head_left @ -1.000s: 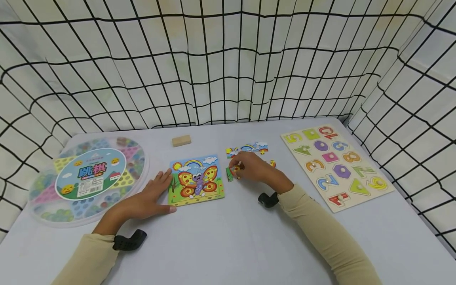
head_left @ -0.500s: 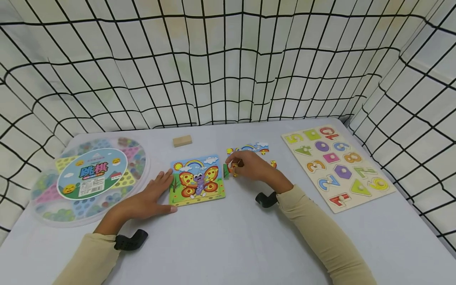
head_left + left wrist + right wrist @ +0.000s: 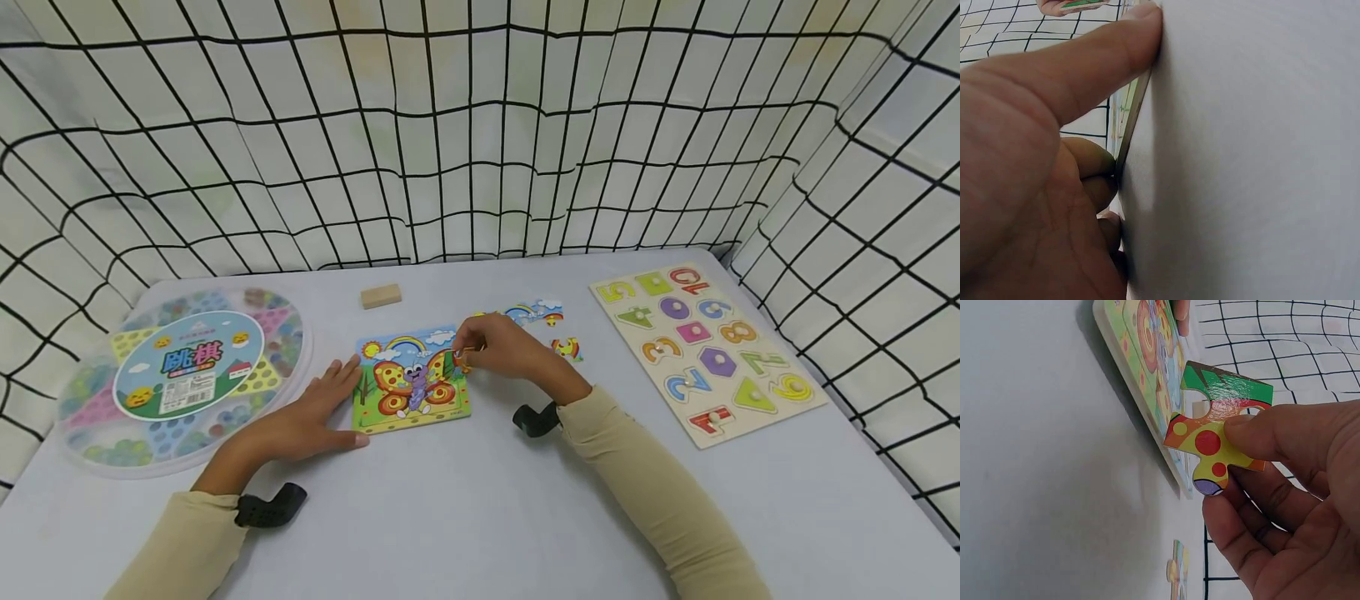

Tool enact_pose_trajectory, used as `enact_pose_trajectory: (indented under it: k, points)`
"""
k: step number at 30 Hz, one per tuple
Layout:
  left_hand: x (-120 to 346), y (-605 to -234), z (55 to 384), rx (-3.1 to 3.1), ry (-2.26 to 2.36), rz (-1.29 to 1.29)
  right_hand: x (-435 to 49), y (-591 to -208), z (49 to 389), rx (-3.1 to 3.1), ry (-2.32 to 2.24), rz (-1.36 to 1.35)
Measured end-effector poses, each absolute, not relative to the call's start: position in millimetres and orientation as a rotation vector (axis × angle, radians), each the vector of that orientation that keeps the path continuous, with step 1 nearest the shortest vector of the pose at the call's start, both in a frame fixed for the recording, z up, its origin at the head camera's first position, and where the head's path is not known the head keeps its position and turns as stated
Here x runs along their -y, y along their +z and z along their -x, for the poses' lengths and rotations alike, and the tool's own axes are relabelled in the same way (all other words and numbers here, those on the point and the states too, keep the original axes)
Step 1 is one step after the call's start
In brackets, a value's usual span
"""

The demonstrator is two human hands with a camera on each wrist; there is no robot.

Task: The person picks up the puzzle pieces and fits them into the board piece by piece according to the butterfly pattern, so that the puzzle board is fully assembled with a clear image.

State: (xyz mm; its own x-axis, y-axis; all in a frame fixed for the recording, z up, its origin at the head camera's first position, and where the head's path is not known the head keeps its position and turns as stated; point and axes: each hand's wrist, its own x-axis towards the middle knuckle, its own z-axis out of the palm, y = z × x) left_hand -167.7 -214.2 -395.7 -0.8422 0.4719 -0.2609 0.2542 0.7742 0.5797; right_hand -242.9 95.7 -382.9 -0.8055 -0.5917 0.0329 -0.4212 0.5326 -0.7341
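Observation:
A square butterfly picture puzzle board point(image 3: 408, 392) lies on the white table in front of me. My left hand point(image 3: 307, 425) rests flat along its left side, fingertips at the edge and thumb at the near corner. With thumb and fingers, my right hand point(image 3: 498, 346) pinches a jigsaw piece point(image 3: 1208, 442) with green leaves and a yellow, red-spotted wing part. It is held over the board's right edge, its face toward the camera in the right wrist view. Loose jigsaw pieces point(image 3: 534, 312) with a rainbow lie behind the right hand, and another piece point(image 3: 567, 348) lies beside its wrist.
A round, clear-lidded game box point(image 3: 187, 367) of coloured marbles stands at the left. A small wooden block point(image 3: 381, 296) lies behind the puzzle. At the right is a wooden number-and-shape board point(image 3: 712, 350). Black netting point(image 3: 472, 167) over white cloth encloses the back and sides.
My right hand has picked up the jigsaw piece from the table and brought it leftward to the board's right edge. The left hand has stayed in place.

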Motion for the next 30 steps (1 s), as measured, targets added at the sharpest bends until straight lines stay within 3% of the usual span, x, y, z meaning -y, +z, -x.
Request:
enact_pose_trajectory:
  k: [20, 30]
  points:
    - [219.8, -397.4, 170.3, -2.564, 0.787, -0.588, -58.2, -372.7, 243.3, -2.493, -1.069, 0.906]
    - [218.7, -398.4, 171.3, -2.553, 0.799, -0.575, -35.6, -385.5, 239.0, -2.501, -1.055, 0.868]
